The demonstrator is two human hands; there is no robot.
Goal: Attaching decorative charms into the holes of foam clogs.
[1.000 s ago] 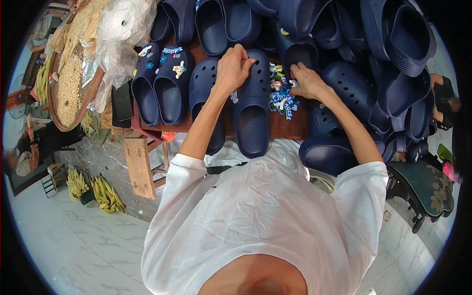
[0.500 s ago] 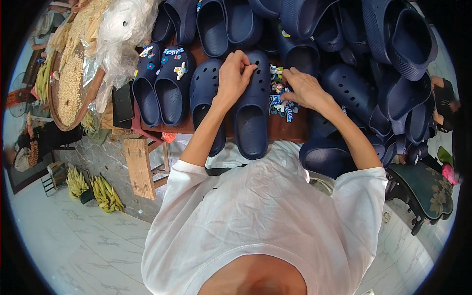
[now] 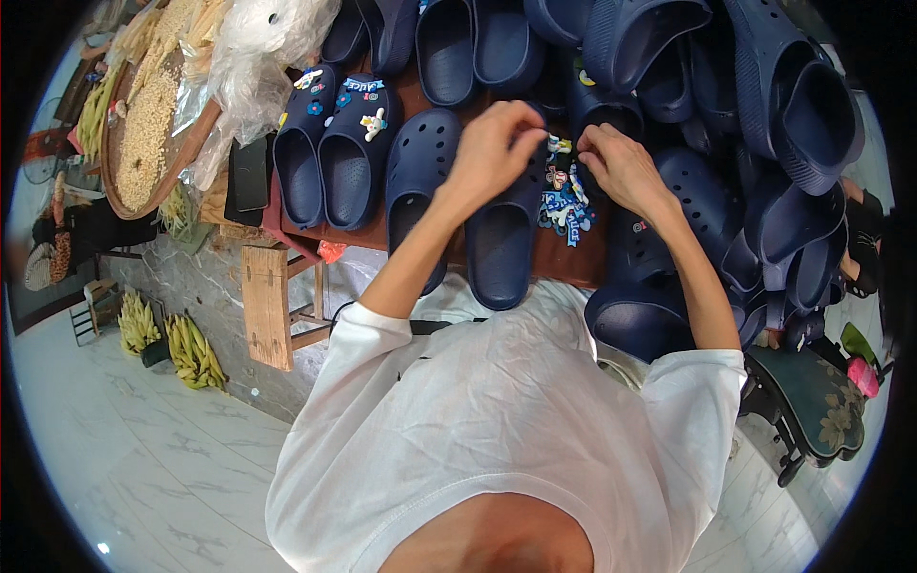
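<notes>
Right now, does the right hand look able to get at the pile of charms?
Probably yes: the right hand is close beside the pile of charms, with nothing visible blocking it. The left hand is over the neighbouring clog, left of the pile.

Brown tabletop [image 3: 564, 267] before you: smooth, faint sheen. On the tabletop, your clogs [image 3: 418, 170]: moulded, foam-like, smooth, mostly matt; charms [image 3: 570, 205]: rubbery-looking plastic, slightly glossy. Left of the tabletop, a bag [image 3: 272, 43]: clear plastic film, crinkled, shiny. Below its left end, a stool [image 3: 266, 310]: bare wood, grain showing. Below it, your shirt [image 3: 511, 411]: matt, creased cloth; floor [image 3: 186, 458]: glossy, marble-look.
</notes>
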